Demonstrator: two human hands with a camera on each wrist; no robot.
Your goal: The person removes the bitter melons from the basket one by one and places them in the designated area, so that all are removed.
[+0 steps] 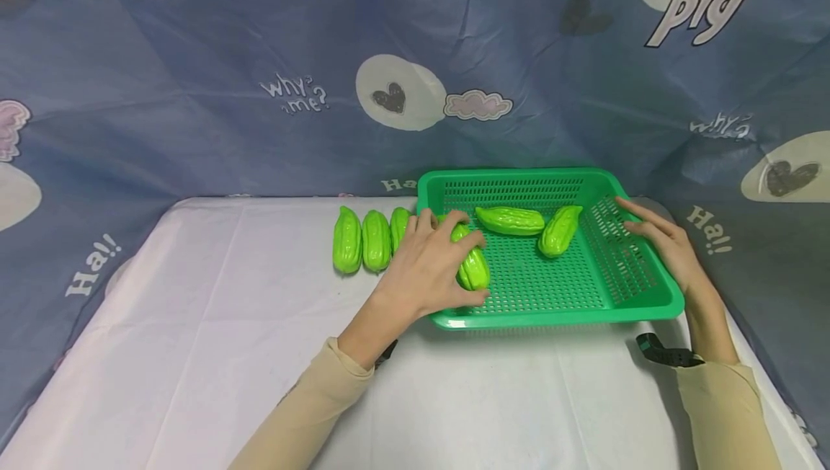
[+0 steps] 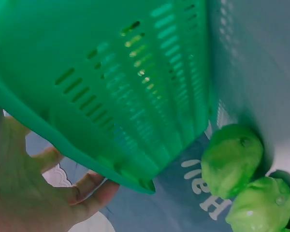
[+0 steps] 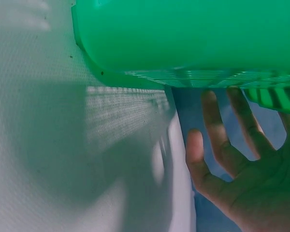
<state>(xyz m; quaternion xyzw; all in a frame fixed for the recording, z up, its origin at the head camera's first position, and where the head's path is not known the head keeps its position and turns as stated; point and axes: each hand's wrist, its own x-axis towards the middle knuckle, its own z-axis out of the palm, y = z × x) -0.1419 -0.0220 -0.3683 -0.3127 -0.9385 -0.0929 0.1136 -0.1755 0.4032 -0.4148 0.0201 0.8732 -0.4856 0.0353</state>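
A green plastic basket stands on the white table, with bright green ribbed bitter melons inside. Over its left rim reaches my left hand, fingers spread and bent above a bitter melon that it partly hides; the thumb stands apart on the near side. In the left wrist view, the left hand shows beside the basket's rim. At the right wall is my right hand, its fingers extended along the rim. Two more bitter melons, one lying crosswise and one slanted, lie near the basket's back.
Left of the basket, a row of bitter melons lies on the table: one at the end, one beside it and another partly behind the left hand. A blue printed cloth hangs behind the table.
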